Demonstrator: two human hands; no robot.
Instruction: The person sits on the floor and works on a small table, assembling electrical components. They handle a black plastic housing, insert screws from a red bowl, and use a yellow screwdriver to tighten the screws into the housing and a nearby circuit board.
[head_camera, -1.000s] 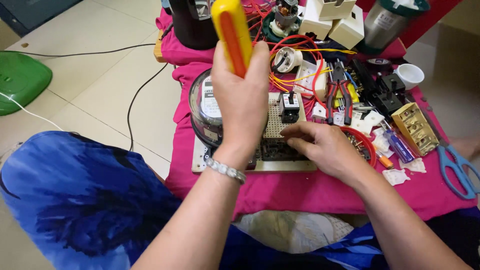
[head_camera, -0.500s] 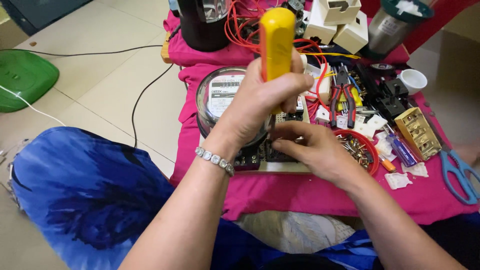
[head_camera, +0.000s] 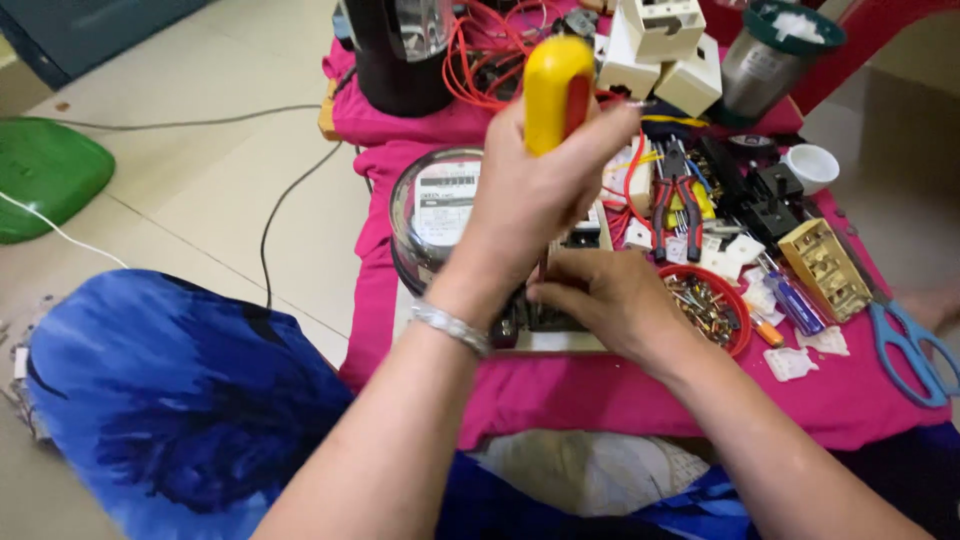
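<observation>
From the head view we judge a screw is being driven: our left hand (head_camera: 535, 195) is clenched round the yellow plastic screwdriver handle with a red stripe (head_camera: 556, 92), held upright over the perforated beige board (head_camera: 560, 330), while our right hand (head_camera: 605, 300) pinches something small at the tip, though what it is we cannot tell. Steady downward pressure seems needed next; the round glass-domed meter (head_camera: 432, 205) crowds at nine o'clock, the red bowl of screws (head_camera: 708, 305) at three, red-handled pliers (head_camera: 677, 200) at one.
</observation>
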